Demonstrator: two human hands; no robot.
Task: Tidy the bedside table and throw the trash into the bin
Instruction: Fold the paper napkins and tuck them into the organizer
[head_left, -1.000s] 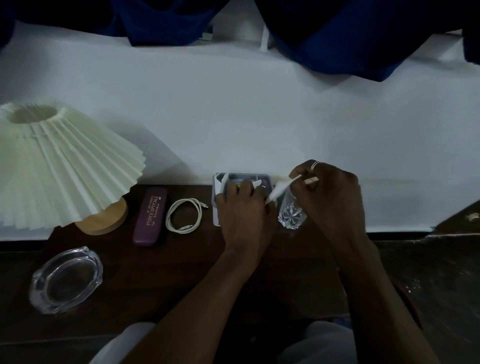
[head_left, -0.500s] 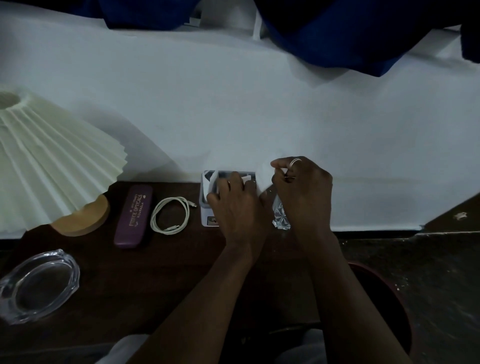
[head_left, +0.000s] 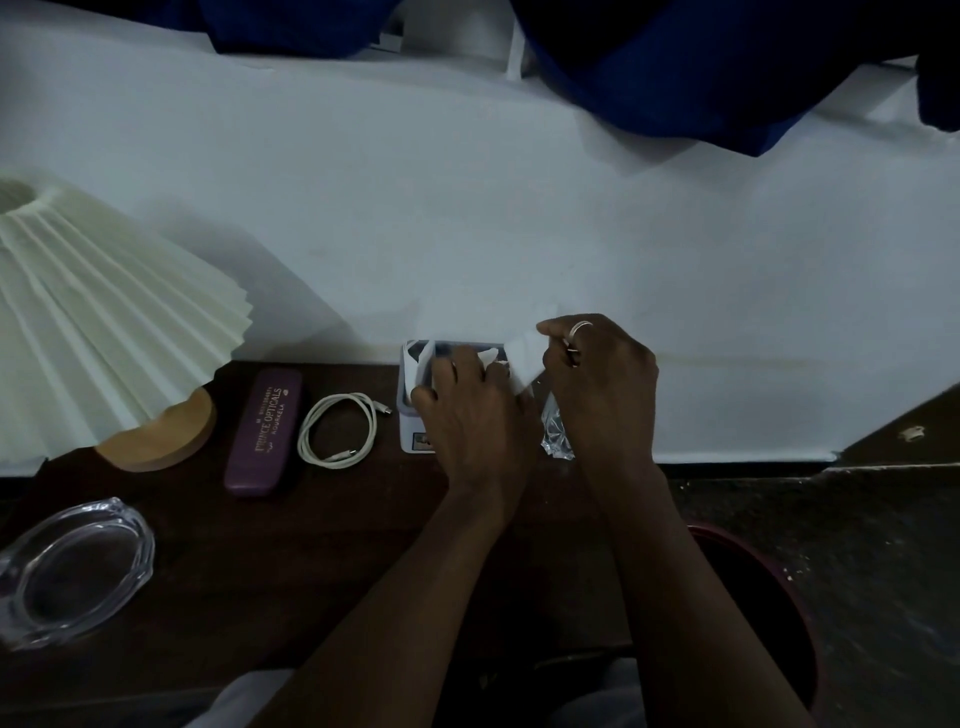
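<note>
A dark wooden table (head_left: 218, 571) stands against a white wall. At its back edge the left hand (head_left: 470, 410) presses down on the tissue box (head_left: 413, 415), fingers curled over its top. The right hand (head_left: 597, 384), just right of the box, pinches a white tissue (head_left: 524, 358) and clutches crinkled plastic (head_left: 556, 431). Left of the box lie a cable (head_left: 337, 428), a purple case (head_left: 265, 431), a lamp (head_left: 104, 312), an ashtray (head_left: 72, 571); a bin (head_left: 769, 587) sits below right

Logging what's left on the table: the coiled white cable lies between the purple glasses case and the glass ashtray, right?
Not quite. In the head view the coiled white cable lies between the purple glasses case and the tissue box; the glass ashtray sits apart at the near left.
</note>
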